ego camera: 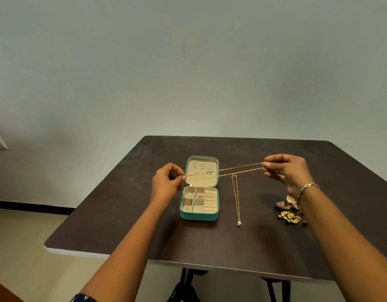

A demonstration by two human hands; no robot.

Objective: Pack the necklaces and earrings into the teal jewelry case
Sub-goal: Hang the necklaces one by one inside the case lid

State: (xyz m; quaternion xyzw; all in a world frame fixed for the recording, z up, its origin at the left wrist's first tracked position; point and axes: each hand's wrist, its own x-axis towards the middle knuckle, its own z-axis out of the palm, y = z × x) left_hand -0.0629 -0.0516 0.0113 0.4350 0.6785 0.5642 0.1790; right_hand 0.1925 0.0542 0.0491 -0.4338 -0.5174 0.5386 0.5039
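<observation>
Left hand (167, 182): fingertips were pinched together on one end of the chain, just left of the open case.
Right hand (288, 168): thumb and fingers were pinched on the other end, raised above the worktop (127, 214); a bracelet (308, 187) sat on the wrist.
Chain (240, 166): a fine gold necklace, doubled into two near-parallel strands, was held taut in the air between the hands and crossed in front of the case lid.
Pendant (210, 172): a small dark shape showed against the lid; whether it hung on the chain or sat in the lid could not be told.
Case (198, 216): it lay open on the worktop, lid back; small pieces lay in the divided base.
Necklace (237, 199): a second necklace lay straight on the worktop just right of the case, with a pearl at its near end.
Earrings (289, 209): these lay clustered on the worktop beside the right forearm.
Handling (judged): the chain was probably very light, limp and smooth, prone to slip, kink and tangle once slack.
Hold (judged): it was best taken at its ends by fingertip pinch and kept under light tension until lowered.
Risk (judged): hard pulling could snap the fine links.
</observation>
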